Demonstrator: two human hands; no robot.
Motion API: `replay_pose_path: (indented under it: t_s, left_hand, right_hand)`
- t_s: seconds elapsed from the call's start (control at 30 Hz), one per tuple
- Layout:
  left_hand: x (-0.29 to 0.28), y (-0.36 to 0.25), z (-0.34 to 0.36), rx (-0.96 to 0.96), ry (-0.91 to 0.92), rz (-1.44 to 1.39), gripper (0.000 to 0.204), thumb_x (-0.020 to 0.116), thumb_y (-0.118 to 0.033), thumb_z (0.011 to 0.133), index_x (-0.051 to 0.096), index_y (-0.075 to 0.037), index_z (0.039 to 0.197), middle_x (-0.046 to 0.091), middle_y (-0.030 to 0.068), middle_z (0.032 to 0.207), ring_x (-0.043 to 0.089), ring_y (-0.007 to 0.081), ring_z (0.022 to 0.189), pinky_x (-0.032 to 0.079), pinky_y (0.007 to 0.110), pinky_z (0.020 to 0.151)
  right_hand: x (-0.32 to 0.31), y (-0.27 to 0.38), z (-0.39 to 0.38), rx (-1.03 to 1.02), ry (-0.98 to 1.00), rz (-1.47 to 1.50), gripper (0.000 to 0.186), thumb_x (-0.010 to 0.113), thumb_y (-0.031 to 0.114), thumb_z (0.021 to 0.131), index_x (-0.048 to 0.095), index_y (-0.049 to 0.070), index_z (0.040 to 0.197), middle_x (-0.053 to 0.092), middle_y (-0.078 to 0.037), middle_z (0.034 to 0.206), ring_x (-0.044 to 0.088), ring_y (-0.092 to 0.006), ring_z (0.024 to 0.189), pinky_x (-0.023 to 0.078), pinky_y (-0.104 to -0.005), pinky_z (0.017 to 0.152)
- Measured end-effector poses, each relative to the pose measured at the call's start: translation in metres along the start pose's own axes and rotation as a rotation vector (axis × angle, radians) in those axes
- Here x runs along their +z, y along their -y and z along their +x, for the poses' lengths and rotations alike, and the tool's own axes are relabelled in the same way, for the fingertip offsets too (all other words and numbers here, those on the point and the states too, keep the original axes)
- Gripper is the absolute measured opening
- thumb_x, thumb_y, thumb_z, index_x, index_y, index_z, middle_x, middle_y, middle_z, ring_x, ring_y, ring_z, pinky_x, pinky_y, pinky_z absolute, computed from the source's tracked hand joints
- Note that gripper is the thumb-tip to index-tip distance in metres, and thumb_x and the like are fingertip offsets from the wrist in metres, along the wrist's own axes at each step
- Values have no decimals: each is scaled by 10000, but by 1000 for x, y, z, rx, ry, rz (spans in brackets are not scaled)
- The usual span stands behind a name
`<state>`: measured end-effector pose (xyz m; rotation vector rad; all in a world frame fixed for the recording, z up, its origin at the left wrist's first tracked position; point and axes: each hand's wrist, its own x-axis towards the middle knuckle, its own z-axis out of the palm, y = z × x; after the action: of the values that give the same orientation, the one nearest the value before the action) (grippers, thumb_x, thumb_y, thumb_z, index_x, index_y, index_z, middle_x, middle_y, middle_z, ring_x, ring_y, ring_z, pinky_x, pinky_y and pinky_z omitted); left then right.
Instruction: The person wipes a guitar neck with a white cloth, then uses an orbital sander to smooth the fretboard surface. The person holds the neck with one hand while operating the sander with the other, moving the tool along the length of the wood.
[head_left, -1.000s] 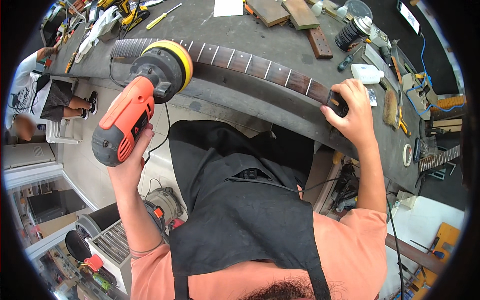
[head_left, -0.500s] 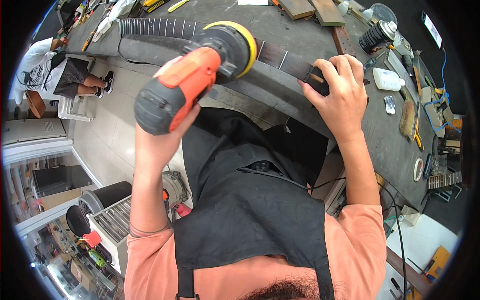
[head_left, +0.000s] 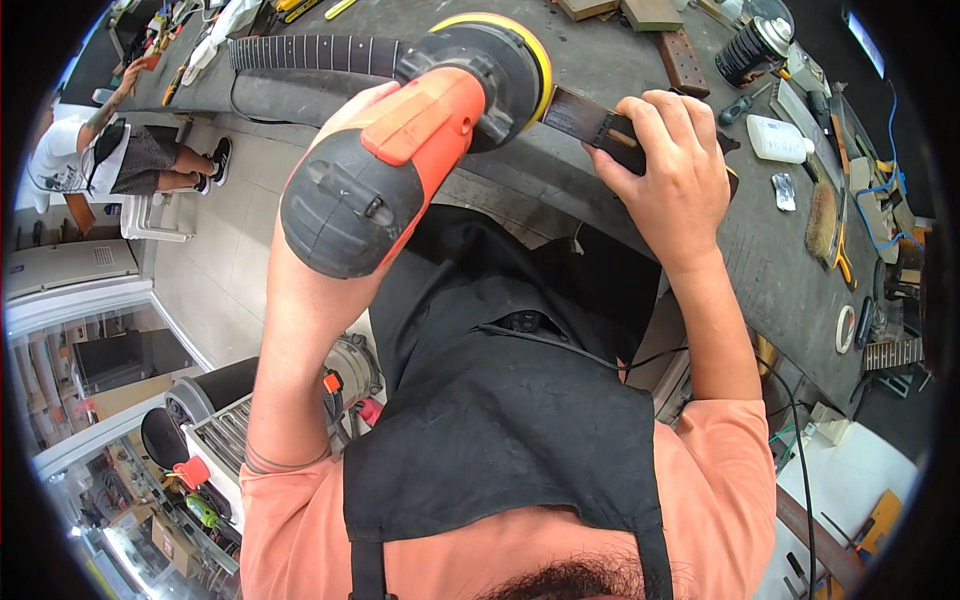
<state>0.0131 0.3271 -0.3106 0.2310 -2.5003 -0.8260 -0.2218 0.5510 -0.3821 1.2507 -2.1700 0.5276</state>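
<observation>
My left hand [head_left: 322, 292] is wrapped round the body of an orange and black power sander [head_left: 425, 120]. The sander's round black head with a yellow-edged pad is over the dark fretboard of a guitar neck [head_left: 315, 55], hiding the middle of it. Whether the pad touches the wood is hard to tell. Metal frets and small pale dots show on the neck's left stretch. At the neck's right end, my right hand [head_left: 682, 180] grips the dark headstock, thumb on the near side and fingers over the top.
The grey workbench [head_left: 790, 290] carries a black spray can [head_left: 750, 55], a white bottle [head_left: 778, 137], a brush [head_left: 822, 225] and a tape roll [head_left: 845, 328] on the right. Wooden blocks [head_left: 650, 14] lie at the back. Another person [head_left: 90, 150] stands at far left.
The sander has moved right along the neck, closer to my right hand. My right hand keeps its grip on the headstock. The other person's arm has risen.
</observation>
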Motion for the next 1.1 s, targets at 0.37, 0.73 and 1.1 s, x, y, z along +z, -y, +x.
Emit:
replay_pose_path:
  t_s: [0.37, 0.73, 1.1]
  left_hand:
    - [1, -11, 0, -66, 28, 29, 666, 838, 89, 918, 667, -9, 1554, 644, 192, 1641, 643, 335, 1503, 486, 422, 1268]
    - [7, -2, -20, -100, 38, 41, 678, 855, 75, 901, 691, -29, 1550, 646, 163, 1661, 686, 303, 1471, 524, 387, 1218]
    - [13, 10, -24, 17, -3, 66, 777, 898, 37, 864, 640, -44, 1592, 711, 158, 1592, 732, 289, 1423, 548, 391, 1188]
  right_hand:
    - [0, 1, -3, -4, -13, -10, 544, 1006, 260, 710, 743, 155, 1173, 694, -2, 1219, 654, -260, 1215, 614, -427, 956]
    - [3, -2, -1, -4, -20, -7, 498, 998, 268, 732, 755, 151, 1151, 695, 3, 1195, 654, -259, 1208, 626, -416, 929]
    - [7, -8, 1, -8, -39, 31, 443, 979, 294, 774, 765, 143, 1131, 715, 15, 1142, 702, -228, 1118, 631, -407, 891]
